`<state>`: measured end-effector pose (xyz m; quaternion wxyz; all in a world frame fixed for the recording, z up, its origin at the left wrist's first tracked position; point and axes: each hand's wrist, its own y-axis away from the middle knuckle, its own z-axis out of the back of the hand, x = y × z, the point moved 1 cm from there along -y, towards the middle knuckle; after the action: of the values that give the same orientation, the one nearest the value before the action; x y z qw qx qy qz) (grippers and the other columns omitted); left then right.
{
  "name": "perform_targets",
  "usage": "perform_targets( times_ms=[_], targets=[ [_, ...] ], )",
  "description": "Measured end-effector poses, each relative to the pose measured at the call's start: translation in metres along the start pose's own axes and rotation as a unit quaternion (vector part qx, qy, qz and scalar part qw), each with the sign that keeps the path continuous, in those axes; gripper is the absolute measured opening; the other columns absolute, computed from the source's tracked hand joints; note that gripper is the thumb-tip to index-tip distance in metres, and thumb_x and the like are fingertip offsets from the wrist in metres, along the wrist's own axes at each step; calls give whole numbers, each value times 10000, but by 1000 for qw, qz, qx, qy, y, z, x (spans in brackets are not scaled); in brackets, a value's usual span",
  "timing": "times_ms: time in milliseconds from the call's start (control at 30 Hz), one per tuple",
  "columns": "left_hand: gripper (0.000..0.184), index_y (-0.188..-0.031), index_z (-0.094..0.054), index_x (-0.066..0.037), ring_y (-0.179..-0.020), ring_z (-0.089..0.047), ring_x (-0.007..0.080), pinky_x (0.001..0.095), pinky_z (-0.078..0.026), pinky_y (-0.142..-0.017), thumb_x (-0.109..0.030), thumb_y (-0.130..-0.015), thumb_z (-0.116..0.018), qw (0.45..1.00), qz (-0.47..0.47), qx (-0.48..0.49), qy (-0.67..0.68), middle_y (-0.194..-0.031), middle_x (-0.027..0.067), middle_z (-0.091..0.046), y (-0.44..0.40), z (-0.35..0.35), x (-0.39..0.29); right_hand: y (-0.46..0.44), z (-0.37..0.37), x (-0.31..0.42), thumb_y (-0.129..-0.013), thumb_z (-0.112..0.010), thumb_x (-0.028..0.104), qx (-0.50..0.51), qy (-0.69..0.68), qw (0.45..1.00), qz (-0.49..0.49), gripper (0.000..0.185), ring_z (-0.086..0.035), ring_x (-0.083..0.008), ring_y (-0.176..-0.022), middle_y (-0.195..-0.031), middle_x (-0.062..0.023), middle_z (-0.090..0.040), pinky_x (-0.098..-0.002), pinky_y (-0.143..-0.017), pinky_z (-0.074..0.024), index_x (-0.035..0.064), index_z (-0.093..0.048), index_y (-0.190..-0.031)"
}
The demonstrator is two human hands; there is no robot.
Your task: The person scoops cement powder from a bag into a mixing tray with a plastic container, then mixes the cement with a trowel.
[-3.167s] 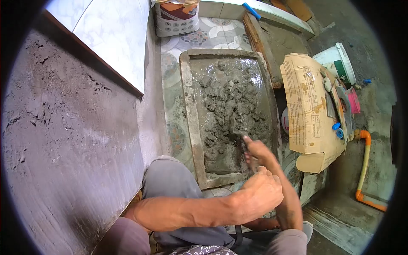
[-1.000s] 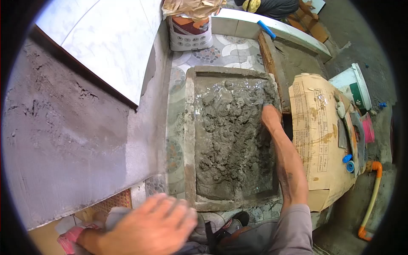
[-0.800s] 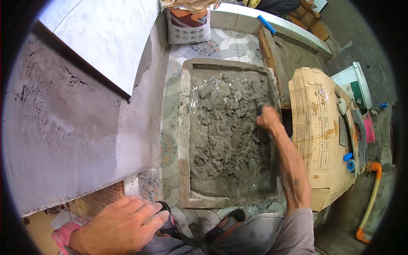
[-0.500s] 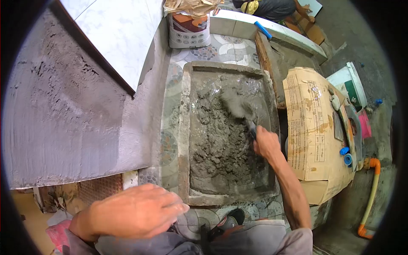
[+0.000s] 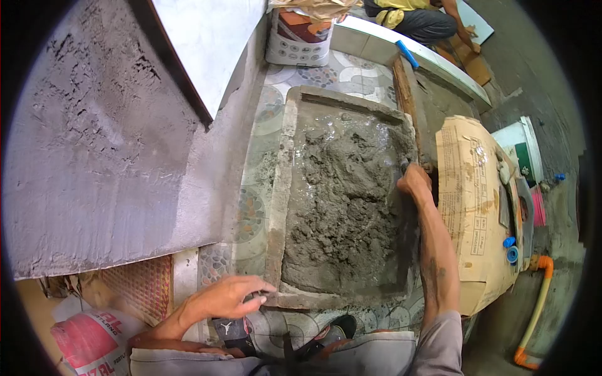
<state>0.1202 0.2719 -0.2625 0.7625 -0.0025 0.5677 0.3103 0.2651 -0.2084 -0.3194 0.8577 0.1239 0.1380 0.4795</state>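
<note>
My right hand (image 5: 415,182) is closed around the dark handle of a trowel (image 5: 404,165) at the right side of a shallow mixing trough (image 5: 284,160). The trowel's blade is smeared with mortar and hard to tell from the mix. Wet grey mortar (image 5: 345,219) fills the trough, lumpy in the middle and watery toward the far end. At the trough's near left corner is my left hand (image 5: 232,296), thumb and fingers apart with nothing between them. Its fingertips reach the corner; whether they touch it I cannot tell.
A cardboard sheet (image 5: 467,219) with tools lies on the right, near a white bucket (image 5: 517,147) and an orange pipe (image 5: 542,301). A printed bag (image 5: 300,41) stands beyond the trough. A mortar-coated slab (image 5: 106,182) is at left. Another person (image 5: 417,22) crouches at the far right.
My right hand has moved the trowel from the middle of the mortar to the trough's right side. My left hand has come down toward the near left corner. The view has shifted slightly.
</note>
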Motion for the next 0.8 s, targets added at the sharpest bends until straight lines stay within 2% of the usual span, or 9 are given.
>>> perform_targets(
  times_ms=[67, 167, 200, 333, 467, 600, 633, 733, 800],
  targets=[
    [310, -1201, -631, -60, -917, -663, 336, 402, -532, -809, -172, -912, -615, 999, -13, -22, 48, -996, 154, -670, 8, -16, 23, -34, -24, 2, -844, -641, 167, -7, -4, 1000, 9, 404, -619, -456, -1098, -1156, -330, -628, -454, -939, -509, -100, -601, -1144],
    [289, -1187, -640, -54, -905, -667, 322, 395, -529, -799, -142, -914, -611, 996, 8, -31, 85, -964, 148, -673, 18, -15, 25, -17, -23, -7, -849, -658, 185, -8, -12, 996, 93, 391, -625, -463, -1064, -1123, -307, -644, -462, -934, -509, -79, -590, -1129],
    [287, -1188, -639, -52, -905, -667, 320, 393, -528, -798, -138, -915, -609, 996, 18, -29, 78, -961, 147, -674, 16, -9, 27, -10, -22, -6, -837, -687, 195, -28, 12, 990, 138, 415, -643, -462, -979, -990, -302, -661, -483, -864, -524, -85, -549, -1111],
    [285, -1181, -658, -44, -903, -674, 298, 367, -527, -799, -116, -907, -624, 997, 15, -29, 66, -992, 135, -690, 16, -13, 35, 0, -24, 0, -790, -721, 173, -4, -20, 972, 235, 450, -633, -487, -830, -793, -316, -624, -518, -713, -503, -70, -505, -1102],
    [285, -1179, -659, -52, -868, -666, 300, 378, -523, -779, -112, -902, -627, 993, -18, -59, 103, -951, 132, -680, 14, -27, 42, 40, -34, -18, -758, -736, 153, -13, -91, 954, 287, 386, -608, -496, -763, -716, -276, -618, -529, -662, -484, -32, -472, -970],
    [278, -1171, -659, -60, -858, -663, 308, 379, -524, -772, -104, -899, -623, 992, -38, -69, 94, -924, 133, -670, 15, -29, 42, 107, -17, -34, -756, -748, 156, -48, 6, 946, 319, 398, -623, -467, -741, -755, -243, -630, -529, -630, -480, 29, -433, -963],
    [276, -1169, -658, -61, -859, -663, 310, 378, -526, -772, -102, -899, -621, 993, -40, -67, 88, -922, 133, -668, 15, -29, 40, 114, -14, -36, -755, -752, 156, -55, 45, 943, 325, 404, -628, -460, -738, -766, -237, -634, -527, -627, -483, 40, -427, -965],
    [275, -1167, -659, -66, -867, -660, 318, 383, -526, -774, -104, -898, -619, 995, -21, -72, 61, -922, 135, -661, 12, -22, 37, 109, -1, -17, -760, -752, 169, -145, -4, 962, 232, 400, -638, -451, -748, -789, -222, -643, -529, -643, -502, 57, -434, -974],
    [278, -1168, -658, -67, -880, -658, 322, 388, -525, -778, -108, -896, -619, 995, -21, -75, 58, -944, 139, -664, 11, -23, 36, 78, 14, -8, -781, -738, 205, -143, 19, 977, 156, 403, -654, -437, -813, -831, -230, -661, -525, -710, -520, 31, -482, -1039]
  ],
)
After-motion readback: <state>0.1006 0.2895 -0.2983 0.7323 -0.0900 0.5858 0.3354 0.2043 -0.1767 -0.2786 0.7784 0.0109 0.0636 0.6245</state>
